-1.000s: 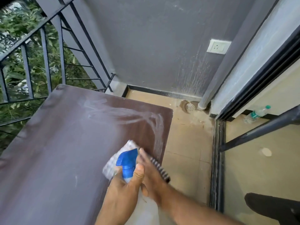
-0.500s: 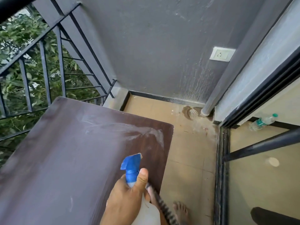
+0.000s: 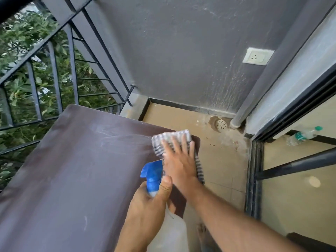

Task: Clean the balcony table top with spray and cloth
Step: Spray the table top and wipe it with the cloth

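A dark brown table top [image 3: 72, 170] fills the lower left, with pale wet smears near its far right corner. My right hand [image 3: 179, 160] lies flat, fingers spread, pressing a grey-and-white striped cloth [image 3: 171, 139] onto that far right corner. The cloth hangs partly over the table's right edge. My left hand [image 3: 147, 211] grips a clear spray bottle [image 3: 168, 233] with a blue trigger head [image 3: 151, 174], held upright above the table's near right edge, nozzle facing left.
A black metal railing [image 3: 54, 70] runs behind the table on the left, with foliage beyond. A grey wall with a socket [image 3: 257, 56] faces me. Tiled floor [image 3: 223, 160], a drain and a pipe lie right; a plastic bottle [image 3: 303, 136] rests past the door frame.
My right hand, hidden low behind the bottle half a second ago, has pushed the cloth forward to the table's far right corner. The left hand keeps holding the spray bottle.
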A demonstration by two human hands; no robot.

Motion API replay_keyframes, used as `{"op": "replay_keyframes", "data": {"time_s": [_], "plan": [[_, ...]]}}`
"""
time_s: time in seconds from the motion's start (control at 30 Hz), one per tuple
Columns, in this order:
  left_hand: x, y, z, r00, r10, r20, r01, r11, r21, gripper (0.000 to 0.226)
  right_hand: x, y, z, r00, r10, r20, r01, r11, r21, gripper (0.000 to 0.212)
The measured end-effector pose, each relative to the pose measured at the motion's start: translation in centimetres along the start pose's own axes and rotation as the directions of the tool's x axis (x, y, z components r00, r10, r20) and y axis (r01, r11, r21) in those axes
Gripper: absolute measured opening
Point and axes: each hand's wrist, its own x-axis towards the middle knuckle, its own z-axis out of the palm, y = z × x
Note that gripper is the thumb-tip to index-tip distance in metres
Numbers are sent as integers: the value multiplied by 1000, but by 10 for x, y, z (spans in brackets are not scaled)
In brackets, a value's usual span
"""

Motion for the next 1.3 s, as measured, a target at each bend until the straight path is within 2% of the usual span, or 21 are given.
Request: {"op": "replay_keyframes", "data": {"time_s": [0.03, 0.07, 0.1, 0.13, 0.2, 0.27, 0.37, 0.5, 0.63, 0.8, 0.93, 1.03, 1.2, 1.3], "plan": [[1, -5, -3, 1000, 3, 0, -3, 999, -38, 79, -21, 40, 15, 996, 4, -88, -4, 1000, 1, 66], [2, -10, -6, 1000, -2, -12, 1, 999, -32, 75, -24, 50, 17, 983, -17, -181, 8, 999, -52, 65], [1, -15, -13, 1000, -2, -19, 1, 999, -33, 72, -32, 56, 18, 981, 17, -194, -31, 997, -70, 65], [0, -20, -18, 999, -6, -37, 5, 999, -40, 70, -35, 48, 14, 992, 16, -125, -23, 998, -55, 64], [-3, -29, -28, 997, -28, -68, 23, 997, -67, 66, -46, 36, 25, 985, -62, -164, 51, 996, -71, 62], [-4, -36, -37, 995, -30, -92, 25, 998, -59, 61, -79, 46, 32, 988, -87, -131, 75, 993, -95, 56], [-4, -49, -50, 994, -40, -101, 33, 997, -69, 66, -132, 46, 56, 969, -209, -131, 193, 973, -129, 55], [-3, -65, -60, 992, -56, -109, 45, 994, -100, 63, -155, 43, 73, 964, -249, -97, 232, 959, -164, 54], [1, -69, -67, 990, -96, -107, 81, 988, -134, 60, -119, 32, 54, 976, -195, -97, 177, 971, -163, 55], [13, -67, -79, 977, -136, -167, 106, 978, -177, 49, -7, 4, 24, 987, -126, -96, 110, 982, -153, 64], [24, -62, -91, 952, -184, -243, 136, 970, -204, 47, 47, -14, 16, 986, -161, -43, 150, 971, -185, 61], [36, -57, -97, 950, -191, -248, 133, 963, -233, 51, 34, -6, 17, 961, -271, -64, 244, 930, -275, 61], [60, -45, -102, 943, -214, -255, 152, 959, -241, 54, -28, 31, 33, 851, -526, -13, 492, 804, -335, 62], [71, -38, -102, 944, -202, -260, 143, 963, -228, 56, -50, 35, 48, 797, -602, 52, 582, 742, -332, 68]]}}
